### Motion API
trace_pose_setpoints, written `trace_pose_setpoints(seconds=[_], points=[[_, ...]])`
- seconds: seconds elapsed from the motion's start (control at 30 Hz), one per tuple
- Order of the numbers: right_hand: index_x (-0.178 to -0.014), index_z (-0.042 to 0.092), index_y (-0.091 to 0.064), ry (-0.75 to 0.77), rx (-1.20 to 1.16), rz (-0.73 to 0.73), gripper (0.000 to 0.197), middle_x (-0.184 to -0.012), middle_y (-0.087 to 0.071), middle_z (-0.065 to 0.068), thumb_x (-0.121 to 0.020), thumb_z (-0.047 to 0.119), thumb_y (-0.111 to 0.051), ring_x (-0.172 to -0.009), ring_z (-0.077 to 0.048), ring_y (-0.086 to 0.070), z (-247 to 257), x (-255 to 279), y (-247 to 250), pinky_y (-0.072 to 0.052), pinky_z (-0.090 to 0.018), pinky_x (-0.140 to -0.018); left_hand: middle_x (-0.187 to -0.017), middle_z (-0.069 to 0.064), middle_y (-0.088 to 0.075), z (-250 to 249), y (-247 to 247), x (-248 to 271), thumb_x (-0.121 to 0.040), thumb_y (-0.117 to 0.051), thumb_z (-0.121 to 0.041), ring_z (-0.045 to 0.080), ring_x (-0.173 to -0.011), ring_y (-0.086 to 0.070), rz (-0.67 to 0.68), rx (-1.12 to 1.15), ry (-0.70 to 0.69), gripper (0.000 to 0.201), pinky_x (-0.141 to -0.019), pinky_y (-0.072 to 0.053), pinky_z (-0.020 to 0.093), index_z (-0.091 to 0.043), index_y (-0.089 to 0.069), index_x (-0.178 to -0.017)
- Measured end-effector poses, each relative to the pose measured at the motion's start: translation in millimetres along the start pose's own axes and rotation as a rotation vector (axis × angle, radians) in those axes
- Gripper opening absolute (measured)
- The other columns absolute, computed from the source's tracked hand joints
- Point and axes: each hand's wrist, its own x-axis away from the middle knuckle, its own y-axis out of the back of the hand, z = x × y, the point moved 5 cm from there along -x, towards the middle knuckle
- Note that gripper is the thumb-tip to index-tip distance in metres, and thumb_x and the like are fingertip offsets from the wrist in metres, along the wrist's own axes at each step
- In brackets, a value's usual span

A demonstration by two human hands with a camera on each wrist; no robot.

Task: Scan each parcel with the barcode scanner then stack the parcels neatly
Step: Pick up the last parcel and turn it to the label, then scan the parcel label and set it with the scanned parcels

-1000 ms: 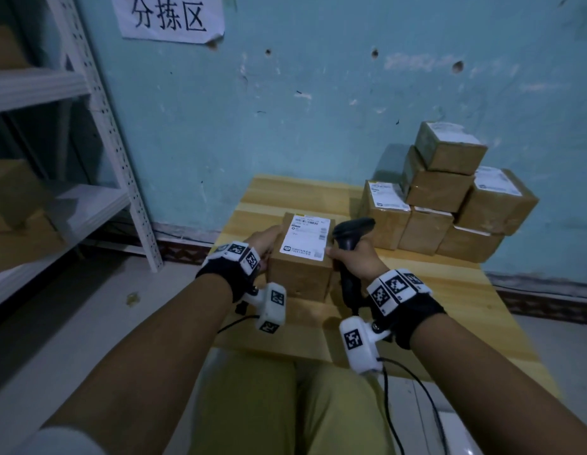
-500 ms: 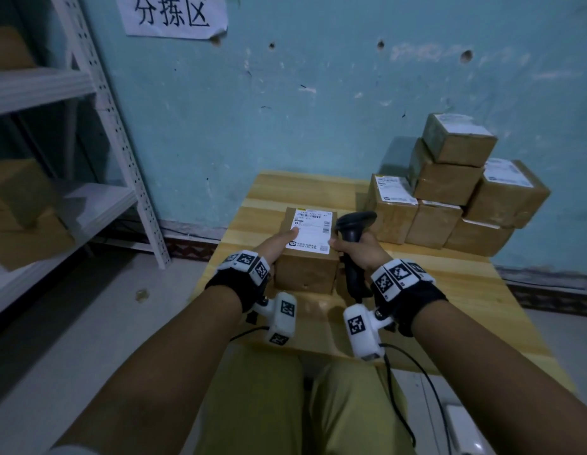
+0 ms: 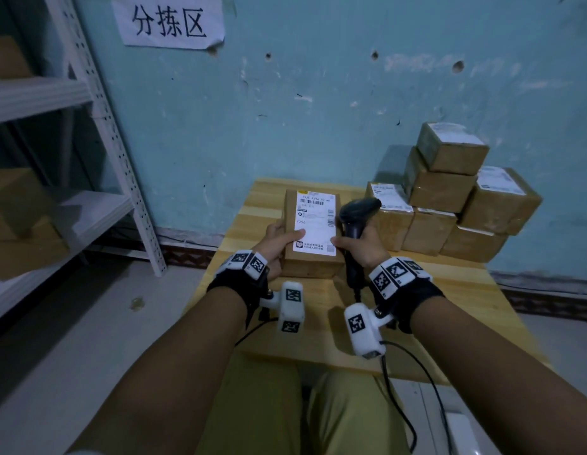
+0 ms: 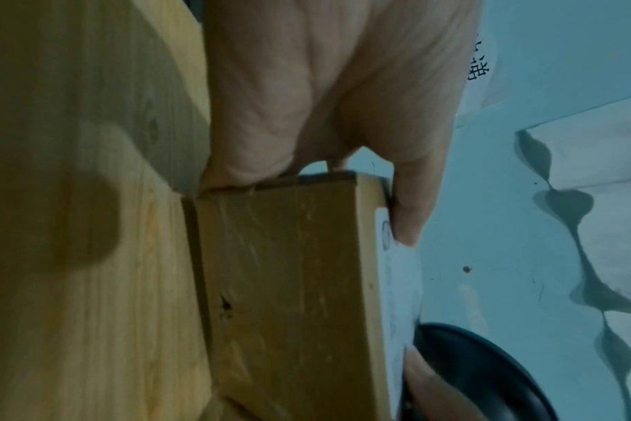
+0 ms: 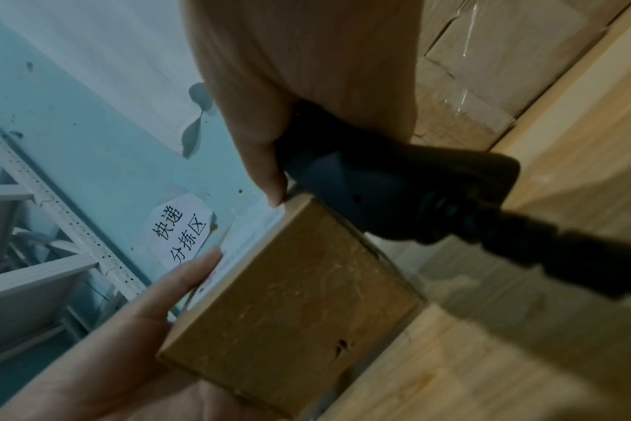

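Note:
A brown cardboard parcel (image 3: 310, 268) with a white shipping label on top sits at the near middle of the wooden table (image 3: 449, 290). My left hand (image 3: 275, 246) grips its left side, thumb on the label; the left wrist view shows the fingers behind the parcel (image 4: 289, 284). My right hand (image 3: 362, 246) grips the handle of the black barcode scanner (image 3: 357, 211), which stands upright just right of the parcel, and its thumb touches the parcel's right edge. In the right wrist view the scanner (image 5: 397, 182) lies against the parcel (image 5: 299, 307).
Several taped parcels (image 3: 449, 205) are piled at the table's back right against the blue wall. The scanner's black cable (image 5: 559, 250) trails toward me over the table's near edge. A white metal shelf rack (image 3: 98, 133) with boxes stands on the left.
My left thumb has slid onto the label and my right thumb now touches the parcel's right edge. The parcel's label faces me more fully. The scanner stays in my right hand.

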Motion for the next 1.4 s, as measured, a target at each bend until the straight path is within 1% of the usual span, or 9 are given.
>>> trace_pose_setpoints(seconds=[0.13,0.23,0.4,0.57,0.8,0.97,1.1,1.23,1.4], points=[[-0.136,0.005,-0.035,0.005,-0.016,0.005,0.068,-0.129,-0.057,-0.015,-0.077,0.002,-0.07,-0.117,-0.03,-0.056,-6,-3,-5,-0.045,-0.044,-0.101,-0.132,0.023,-0.052,4,7,-1,-0.088,-0.058,-0.001,0.035,-0.1,-0.06,-0.033,-0.024,-0.034,0.062,-0.082,-0.046,0.043,-0.016,-0.029,-0.141],[-0.136,0.005,-0.034,0.023,-0.077,0.003,0.069,-0.129,-0.056,-0.016,-0.077,0.0,-0.07,-0.116,-0.03,-0.056,-12,-2,-11,-0.045,-0.046,-0.102,-0.129,0.025,-0.056,10,14,-5,-0.086,-0.061,-0.003,0.028,-0.087,-0.063,-0.078,0.029,-0.056,0.061,-0.079,-0.052,0.042,-0.014,-0.037,-0.141],[-0.125,0.002,-0.044,0.05,-0.194,0.018,0.048,-0.105,-0.061,-0.009,-0.081,-0.004,-0.063,-0.094,-0.022,-0.057,-5,2,-13,-0.048,-0.027,-0.072,-0.126,0.026,-0.057,9,13,-2,-0.085,-0.062,-0.002,0.021,-0.074,-0.062,-0.122,0.051,-0.11,0.059,-0.081,-0.052,0.041,-0.011,-0.041,-0.14],[-0.11,0.014,-0.045,0.156,-0.203,0.009,0.028,-0.08,-0.051,0.006,-0.088,0.004,-0.058,-0.07,-0.004,-0.051,14,23,-8,-0.041,-0.014,-0.058,-0.127,0.022,-0.059,9,14,4,-0.083,-0.067,-0.01,0.026,-0.096,-0.061,-0.154,0.012,-0.096,0.065,-0.089,-0.05,0.044,-0.016,-0.04,-0.141],[-0.102,0.014,-0.043,0.114,-0.305,0.102,0.011,-0.053,-0.045,-0.005,-0.093,0.011,-0.048,-0.034,-0.009,-0.042,21,66,-11,-0.036,-0.017,-0.037,-0.126,0.022,-0.059,11,13,18,-0.082,-0.067,-0.003,0.026,-0.094,-0.061,-0.145,-0.007,-0.17,0.068,-0.067,-0.057,0.034,-0.017,-0.037,-0.142],[-0.1,0.014,-0.045,0.115,-0.305,0.103,0.009,-0.054,-0.04,-0.006,-0.093,0.012,-0.05,-0.031,-0.007,-0.037,22,91,-19,-0.032,-0.018,-0.036,-0.118,0.024,-0.061,12,13,26,-0.083,-0.065,-0.002,0.007,-0.052,-0.064,-0.148,-0.069,-0.222,0.067,-0.041,-0.051,0.016,-0.015,-0.037,-0.142],[-0.089,0.018,-0.046,0.126,-0.32,0.125,0.007,-0.053,-0.041,-0.005,-0.093,0.016,-0.052,-0.031,-0.009,-0.036,25,108,-28,-0.03,-0.018,-0.036,-0.119,0.024,-0.061,13,14,27,-0.083,-0.067,-0.005,0.016,-0.067,-0.059,-0.126,-0.106,-0.237,0.069,-0.038,-0.046,0.013,-0.017,-0.035,-0.143],[-0.089,0.015,-0.047,0.12,-0.338,0.136,0.007,-0.051,-0.041,-0.004,-0.093,0.018,-0.053,-0.031,-0.01,-0.035,21,119,-40,-0.03,-0.019,-0.037,-0.105,0.02,-0.06,13,14,29,-0.084,-0.065,-0.004,0.011,-0.051,-0.058,-0.11,-0.101,-0.232,0.069,-0.035,-0.042,0.012,-0.019,-0.034,-0.143],[-0.085,0.016,-0.049,0.129,-0.335,0.141,0.009,-0.052,-0.04,-0.005,-0.093,0.018,-0.053,-0.032,-0.009,-0.035,17,126,-48,-0.03,-0.017,-0.035,-0.126,0.033,-0.053,15,15,26,-0.084,-0.063,-0.001,0.026,-0.089,-0.051,-0.105,-0.092,-0.252,0.069,-0.038,-0.046,0.014,-0.017,-0.033,-0.144]])
